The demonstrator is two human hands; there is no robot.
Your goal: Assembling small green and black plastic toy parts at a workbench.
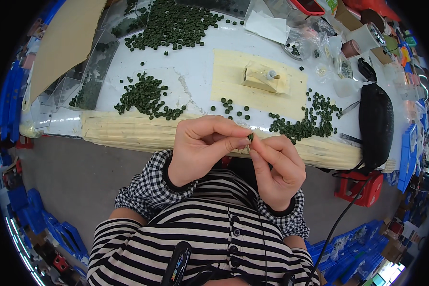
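Note:
My left hand (195, 148) and my right hand (280, 167) meet in front of the table's near edge. Between their fingertips is a small dark green round piece (250, 137), pinched by thumb and forefinger on both sides. My fingers cover part of it. Just beyond my hands, several similar loose green pieces (229, 107) lie on the white tabletop. A heap of green pieces (143, 95) sits to the left, another heap (310, 121) spreads to the right, and a larger pile (171, 21) lies at the back.
A cream block with a small peg (267, 78) stands on a yellow sheet (224, 71). Padding (128, 131) lines the table's near edge. Clear trays (97, 71) and cardboard (64, 43) are at left. A black bag-like bundle (376, 124) and plastic bags (319, 47) crowd the right.

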